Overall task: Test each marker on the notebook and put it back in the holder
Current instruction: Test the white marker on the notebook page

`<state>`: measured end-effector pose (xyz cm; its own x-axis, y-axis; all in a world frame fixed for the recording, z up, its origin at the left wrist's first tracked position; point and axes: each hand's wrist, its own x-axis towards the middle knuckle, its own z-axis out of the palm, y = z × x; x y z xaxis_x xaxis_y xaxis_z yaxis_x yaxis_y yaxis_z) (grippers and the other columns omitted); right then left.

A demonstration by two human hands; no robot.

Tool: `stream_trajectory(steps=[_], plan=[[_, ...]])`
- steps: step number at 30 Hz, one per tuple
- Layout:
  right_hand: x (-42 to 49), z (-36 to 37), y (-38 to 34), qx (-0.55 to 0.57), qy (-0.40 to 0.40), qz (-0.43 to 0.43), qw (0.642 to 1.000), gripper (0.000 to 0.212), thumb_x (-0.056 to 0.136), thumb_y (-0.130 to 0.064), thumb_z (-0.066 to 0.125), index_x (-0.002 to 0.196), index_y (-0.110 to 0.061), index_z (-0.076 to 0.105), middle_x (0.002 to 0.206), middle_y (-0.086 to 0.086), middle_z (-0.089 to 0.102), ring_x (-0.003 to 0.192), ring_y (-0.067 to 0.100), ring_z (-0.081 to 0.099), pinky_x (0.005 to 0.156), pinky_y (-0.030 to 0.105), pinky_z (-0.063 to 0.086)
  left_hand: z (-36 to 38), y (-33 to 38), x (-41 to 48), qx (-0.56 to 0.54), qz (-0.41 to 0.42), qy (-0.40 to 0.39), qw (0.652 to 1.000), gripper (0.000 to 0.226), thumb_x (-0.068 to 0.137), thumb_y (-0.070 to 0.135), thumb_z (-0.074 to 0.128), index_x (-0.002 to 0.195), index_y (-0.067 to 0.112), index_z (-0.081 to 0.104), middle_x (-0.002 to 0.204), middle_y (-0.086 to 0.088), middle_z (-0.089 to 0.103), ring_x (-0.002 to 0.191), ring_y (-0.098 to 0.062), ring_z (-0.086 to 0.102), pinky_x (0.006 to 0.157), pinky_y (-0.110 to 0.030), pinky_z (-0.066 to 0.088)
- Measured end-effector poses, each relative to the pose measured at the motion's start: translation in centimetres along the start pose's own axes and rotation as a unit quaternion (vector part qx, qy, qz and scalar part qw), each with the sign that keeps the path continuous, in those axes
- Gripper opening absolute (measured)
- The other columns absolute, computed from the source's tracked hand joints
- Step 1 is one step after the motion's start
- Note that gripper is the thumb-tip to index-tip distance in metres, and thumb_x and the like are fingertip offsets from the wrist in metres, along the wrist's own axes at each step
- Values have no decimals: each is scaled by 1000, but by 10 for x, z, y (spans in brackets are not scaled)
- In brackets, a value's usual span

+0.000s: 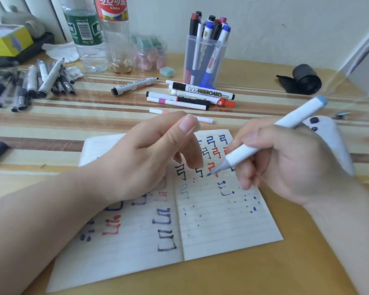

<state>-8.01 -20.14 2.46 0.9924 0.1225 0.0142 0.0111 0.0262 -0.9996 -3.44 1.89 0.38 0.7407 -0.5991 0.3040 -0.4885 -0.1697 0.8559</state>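
Observation:
An open lined notebook lies on the striped table, covered with black, red and blue test marks. My right hand grips an uncapped white marker with a light blue end; its tip sits on the right page among the marks. Just above the left page hovers my left hand, thumb raised and fingers loosely curled, with nothing visible in it. The clear holder stands at the back centre with several capped markers upright in it.
Several loose whiteboard markers lie in front of the holder. A pile of pens is at the left. Two plastic bottles, a small jar, a yellow box and a black roll line the back. A white device sits by my right hand.

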Motion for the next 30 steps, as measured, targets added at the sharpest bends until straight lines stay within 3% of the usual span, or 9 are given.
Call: stream_trajectory(steps=[2, 5, 8, 12, 14, 17, 22, 26, 30], plan=[[-1, 0, 2, -32, -64, 43, 997, 28, 77, -10, 50, 75, 3, 75, 58, 23, 64, 49, 37, 64, 41, 29, 47, -2, -1, -1, 5, -33, -6, 999, 48, 107, 45, 31, 88, 15, 64, 84, 1, 76, 78, -17, 66, 70, -39, 55], [-2, 2, 4, -66, -98, 77, 990, 24, 78, -12, 57, 83, -4, 79, 70, 23, 70, 61, 35, 69, 48, 34, 55, -2, -1, 0, 13, -52, -8, 999, 54, 106, 45, 32, 95, 8, 70, 81, 6, 74, 76, -15, 67, 68, -39, 55], [0, 2, 9, -112, -89, 63, 988, 7, 75, -11, 71, 80, -7, 74, 66, 16, 63, 58, 28, 61, 51, 37, 56, -2, 0, 0, 30, -56, -12, 998, 57, 104, 50, 30, 93, 14, 72, 83, 8, 74, 74, -18, 63, 68, -47, 54], [3, 4, 13, -130, -57, 45, 989, 9, 74, -9, 72, 74, -2, 66, 57, 12, 52, 49, 26, 51, 46, 37, 53, -2, -1, 0, 33, -61, -12, 998, 60, 103, 52, 30, 95, 11, 73, 83, 10, 74, 70, -18, 58, 63, -48, 53], [3, 4, 12, -148, -54, 46, 987, 9, 73, -11, 72, 75, -4, 67, 58, 14, 55, 51, 29, 55, 47, 40, 54, -1, -1, 1, 22, -59, -8, 998, 57, 105, 48, 31, 93, 11, 73, 78, 13, 71, 68, -18, 59, 62, -43, 51], [3, 3, 12, -183, -60, 45, 980, 9, 73, -15, 73, 78, -8, 70, 63, 19, 60, 55, 39, 62, 48, 54, 57, 1, -2, 2, -1, -41, -3, 999, 52, 105, 42, 32, 88, 11, 70, 78, 11, 73, 75, -14, 67, 66, -18, 45], [2, 7, 12, -190, -59, 36, 979, 12, 74, -15, 75, 74, -5, 69, 60, 14, 60, 54, 28, 62, 47, 43, 56, 2, -4, 3, -14, -30, -1, 999, 46, 105, 43, 33, 79, 30, 68, 81, 8, 74, 81, -19, 70, 71, -19, 45], [1, 6, 13, -194, -58, 33, 979, 14, 75, -17, 75, 72, -4, 68, 60, 12, 61, 53, 25, 61, 47, 39, 55, 2, -4, 3, 0, -24, -4, 1000, 52, 105, 39, 33, 88, 10, 72, 71, 17, 68, 76, -11, 68, 71, -10, 42], [2, 7, 14, -207, -48, 30, 977, 19, 75, -19, 76, 75, -1, 68, 60, 11, 63, 52, 26, 62, 45, 39, 55, 2, -5, 3, 4, -18, -7, 1000, 54, 105, 40, 33, 88, 7, 72, 72, 17, 67, 77, -13, 68, 72, -13, 43]])
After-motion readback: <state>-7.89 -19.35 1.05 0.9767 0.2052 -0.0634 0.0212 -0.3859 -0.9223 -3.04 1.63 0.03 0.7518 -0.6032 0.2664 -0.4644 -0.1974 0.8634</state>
